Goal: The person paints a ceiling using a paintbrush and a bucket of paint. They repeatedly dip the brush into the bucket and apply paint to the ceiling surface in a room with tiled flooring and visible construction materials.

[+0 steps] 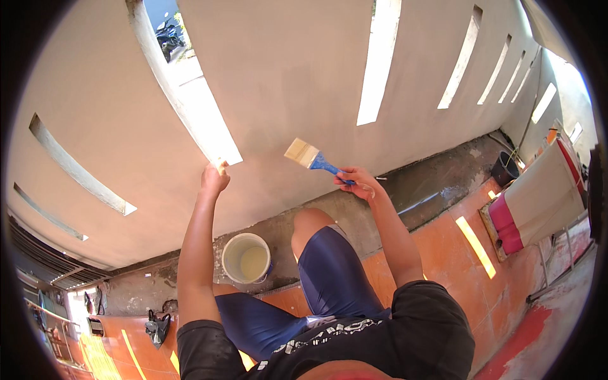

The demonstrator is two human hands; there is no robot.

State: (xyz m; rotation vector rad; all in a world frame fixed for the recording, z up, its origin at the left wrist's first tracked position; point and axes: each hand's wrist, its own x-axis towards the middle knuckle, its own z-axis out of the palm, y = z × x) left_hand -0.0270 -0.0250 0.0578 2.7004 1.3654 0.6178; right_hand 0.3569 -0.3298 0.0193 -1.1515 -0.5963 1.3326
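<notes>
My right hand (361, 183) grips the blue handle of a wide paintbrush (303, 153). Its pale bristles point up and left, a little apart from the pale wall (278, 82) as far as I can judge. Small white smears mark the back of that hand. My left hand (215, 178) is at the bottom corner of a tall slot (202, 120) in the wall, with its fingers bent together; what they pinch, if anything, is hidden. Between my left arm and my knee stands a white bucket (226, 263) with pale liquid in the bottom.
More narrow slots pierce the wall on both sides. A concrete strip (437, 183) runs along its foot, beside orange floor tiles (405, 269). At right are a black pot (505, 168) and a cloth-draped frame (548, 196). A black plastic bag (157, 328) lies at lower left.
</notes>
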